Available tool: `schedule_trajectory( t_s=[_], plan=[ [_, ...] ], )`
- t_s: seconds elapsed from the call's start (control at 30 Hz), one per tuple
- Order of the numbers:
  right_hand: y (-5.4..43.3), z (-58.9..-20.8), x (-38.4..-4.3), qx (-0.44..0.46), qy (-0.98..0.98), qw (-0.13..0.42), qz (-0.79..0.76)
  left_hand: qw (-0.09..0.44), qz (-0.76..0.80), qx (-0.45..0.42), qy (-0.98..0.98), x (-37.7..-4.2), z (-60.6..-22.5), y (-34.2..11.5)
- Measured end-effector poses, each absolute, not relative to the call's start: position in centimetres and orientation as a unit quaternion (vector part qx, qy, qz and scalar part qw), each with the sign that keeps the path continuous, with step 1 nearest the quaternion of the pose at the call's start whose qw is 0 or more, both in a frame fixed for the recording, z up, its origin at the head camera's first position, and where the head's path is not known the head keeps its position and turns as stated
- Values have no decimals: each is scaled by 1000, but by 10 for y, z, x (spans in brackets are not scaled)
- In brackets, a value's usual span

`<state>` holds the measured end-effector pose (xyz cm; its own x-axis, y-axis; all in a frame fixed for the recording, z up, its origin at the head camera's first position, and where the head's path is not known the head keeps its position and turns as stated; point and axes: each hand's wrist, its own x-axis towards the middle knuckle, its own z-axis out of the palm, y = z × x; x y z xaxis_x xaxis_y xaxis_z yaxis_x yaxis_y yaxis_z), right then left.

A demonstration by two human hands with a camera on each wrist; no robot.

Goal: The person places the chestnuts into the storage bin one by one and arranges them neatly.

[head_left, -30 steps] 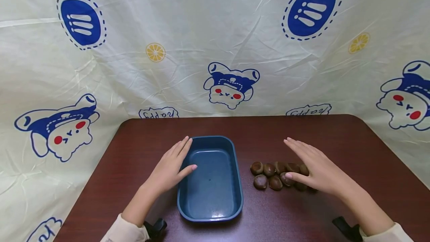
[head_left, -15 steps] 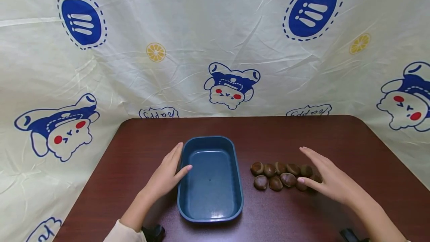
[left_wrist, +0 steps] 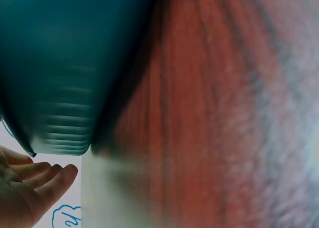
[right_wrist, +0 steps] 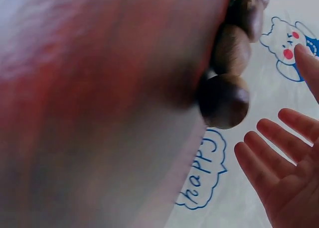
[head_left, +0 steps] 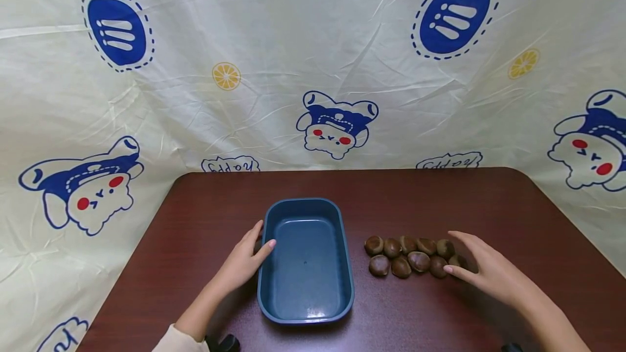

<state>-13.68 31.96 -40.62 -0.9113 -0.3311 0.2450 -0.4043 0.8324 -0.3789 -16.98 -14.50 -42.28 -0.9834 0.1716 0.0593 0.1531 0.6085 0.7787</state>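
Observation:
A blue rectangular plastic tray point(head_left: 305, 265) stands on the table with nothing inside. At its left side is my left hand point(head_left: 240, 265), the thumb over the rim and the other fingers along the outside wall. In the left wrist view those fingers point(left_wrist: 57, 183) look fairly straight. Brown chestnuts point(head_left: 419, 261) lie in two rows to the right of the tray. My right hand point(head_left: 494, 270) stands at the right end of these rows, thumb and fingers spread apart, holding nothing. Its thumb tip overlaps the nearer row in the head view. The right wrist view shows the end chestnut point(right_wrist: 224, 101) beside the spread fingers.
The table point(head_left: 391, 200) is dark reddish-brown wood with rounded far corners. Behind it hangs a pale sheet point(head_left: 274, 118) printed with blue cartoon figures and orange slices. Bare tabletop separates the tray from the chestnuts.
My left hand has lowered and drawn back to the tray's left edge. My right hand has moved right and nearer, uncovering more chestnuts. Tray and chestnuts stay in place.

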Motion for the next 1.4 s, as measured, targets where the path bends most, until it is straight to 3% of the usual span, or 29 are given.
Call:
schedule_trajectory(
  t_s=[0.5, 0.77, 1.4],
  plan=[
    [333, -423, -139, 169, -958, 73, 220, 28, 539, 77, 838, -167, -429, -145],
    [336, -428, -140, 147, -961, 38, 233, 32, 578, 77, 812, -166, -432, -145],
    [337, -426, -141, 136, -952, 5, 274, 35, 597, 64, 799, -166, -433, -144]
  ],
)
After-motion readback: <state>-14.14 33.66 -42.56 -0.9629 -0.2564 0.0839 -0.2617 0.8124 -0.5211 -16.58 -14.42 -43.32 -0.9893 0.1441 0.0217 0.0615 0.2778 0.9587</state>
